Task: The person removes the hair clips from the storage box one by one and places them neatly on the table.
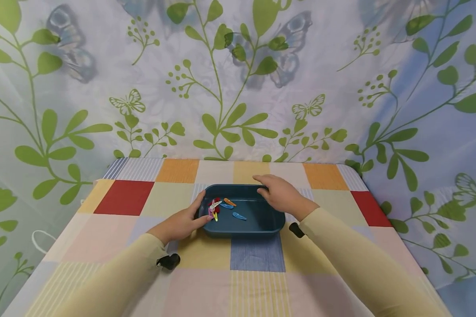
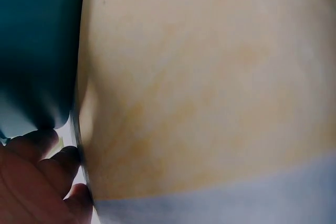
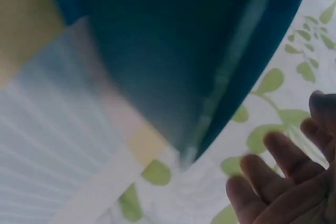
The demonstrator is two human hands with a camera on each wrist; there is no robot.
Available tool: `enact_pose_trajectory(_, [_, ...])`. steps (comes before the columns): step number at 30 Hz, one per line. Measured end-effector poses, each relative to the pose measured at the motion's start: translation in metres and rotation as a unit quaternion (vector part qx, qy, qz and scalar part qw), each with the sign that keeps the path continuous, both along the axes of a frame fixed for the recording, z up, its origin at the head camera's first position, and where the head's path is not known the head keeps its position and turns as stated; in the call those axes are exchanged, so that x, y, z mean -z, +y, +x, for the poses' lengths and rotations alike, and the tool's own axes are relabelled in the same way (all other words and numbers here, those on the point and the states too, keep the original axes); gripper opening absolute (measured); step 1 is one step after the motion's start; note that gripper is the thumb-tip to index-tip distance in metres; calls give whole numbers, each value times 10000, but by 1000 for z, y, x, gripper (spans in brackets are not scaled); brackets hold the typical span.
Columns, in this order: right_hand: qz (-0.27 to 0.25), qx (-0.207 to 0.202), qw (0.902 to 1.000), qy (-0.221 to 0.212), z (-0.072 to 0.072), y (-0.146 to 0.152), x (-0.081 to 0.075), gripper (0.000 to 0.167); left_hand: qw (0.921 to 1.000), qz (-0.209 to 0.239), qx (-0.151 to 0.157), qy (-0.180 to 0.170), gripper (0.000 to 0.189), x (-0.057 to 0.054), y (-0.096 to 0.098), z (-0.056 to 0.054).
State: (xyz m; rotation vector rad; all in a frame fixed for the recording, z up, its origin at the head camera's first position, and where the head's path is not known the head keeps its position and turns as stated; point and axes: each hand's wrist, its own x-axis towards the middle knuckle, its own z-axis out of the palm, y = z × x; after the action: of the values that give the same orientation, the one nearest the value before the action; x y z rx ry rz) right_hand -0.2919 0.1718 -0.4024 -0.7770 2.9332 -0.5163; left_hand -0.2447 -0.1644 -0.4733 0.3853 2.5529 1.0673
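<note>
A dark teal rectangular tray sits on the patterned cloth in the head view. Snap hair clips lie inside it: a blue clip near the middle, an orange clip behind, and pink, yellow, white and red ones bunched at the left. My left hand holds the tray's left end, thumb at the rim and fingers along the outer wall; its fingertips meet the tray's corner in the left wrist view. Over the back right corner hovers my right hand, fingers spread and apart from the tray.
A patchwork-patterned cloth covers the table. Behind it hangs a curtain printed with green leaves and butterflies. A white cable loop shows beyond the table's left edge.
</note>
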Motion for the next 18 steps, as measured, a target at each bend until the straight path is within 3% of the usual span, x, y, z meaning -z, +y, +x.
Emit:
enact_pose_trajectory(6, [234,-422,9988,-4,-7,-20,-11,45,9999,-65,27,93,95,-1,-1,-2])
enact_pose_trajectory(10, [109,-626,9979,-131,-15,-30,-16,43,9999,-20,37,114,93,-2,-1,-2])
enact_pose_trajectory(18, [284,-1147,9917,-515,-27,-48,-8,40,9999,69,95,75,93,-1,0,0])
